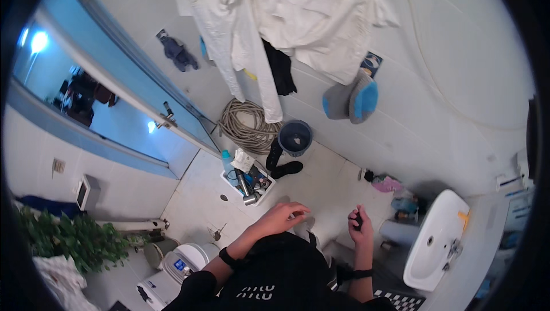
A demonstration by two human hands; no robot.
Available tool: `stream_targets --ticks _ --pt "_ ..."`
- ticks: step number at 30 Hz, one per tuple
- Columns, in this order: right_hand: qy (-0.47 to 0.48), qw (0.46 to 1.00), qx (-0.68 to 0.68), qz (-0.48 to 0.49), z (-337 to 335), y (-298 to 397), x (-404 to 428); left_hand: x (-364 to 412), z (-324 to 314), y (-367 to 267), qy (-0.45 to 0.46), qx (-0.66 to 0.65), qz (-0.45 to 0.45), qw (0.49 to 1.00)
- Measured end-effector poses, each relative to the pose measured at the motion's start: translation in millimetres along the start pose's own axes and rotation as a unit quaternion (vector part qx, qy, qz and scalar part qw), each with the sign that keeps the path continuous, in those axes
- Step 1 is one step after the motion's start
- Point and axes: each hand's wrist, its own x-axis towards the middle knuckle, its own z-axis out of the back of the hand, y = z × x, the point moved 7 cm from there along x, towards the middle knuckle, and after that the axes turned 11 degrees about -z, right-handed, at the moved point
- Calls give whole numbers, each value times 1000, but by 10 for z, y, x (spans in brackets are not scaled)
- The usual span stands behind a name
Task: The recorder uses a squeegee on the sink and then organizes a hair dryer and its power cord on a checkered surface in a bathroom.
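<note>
My left hand [284, 218] hovers in front of my body with its fingers loosely curved, and no object shows in it. The fingers of my right hand [361, 226] are closed around a small black object [357, 220], mostly hidden by them. Beyond my left hand, a white plastic bin [265, 194] stands on the tiled floor. In it lie a grey and black hair dryer [243, 184], a bottle with a teal cap [227, 160], a white packet [243, 161] and other small items. Black shoes [287, 169] lie beside the bin.
A dark bucket [295, 138] and a coiled hose [247, 127] sit by the wall under hanging white clothes [313, 18]. To the right is a white washbasin [436, 242]. A toilet [193, 256] and leafy plant [71, 240] are left, below an open door [129, 104].
</note>
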Motion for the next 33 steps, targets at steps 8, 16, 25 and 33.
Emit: stream_targets --ticks 8,16,25,33 --pt "-75 984 52 155 590 538 -422 164 -100 145 28 -45 59 997" --pt "-126 947 108 276 396 803 -572 465 89 460 85 -49 101 990" --pt "-66 915 148 369 461 1244 -1223 1200 232 666 151 -49 51 986" --pt "-70 837 290 460 1113 1643 -2087 1625 108 885 287 -18 42 957"
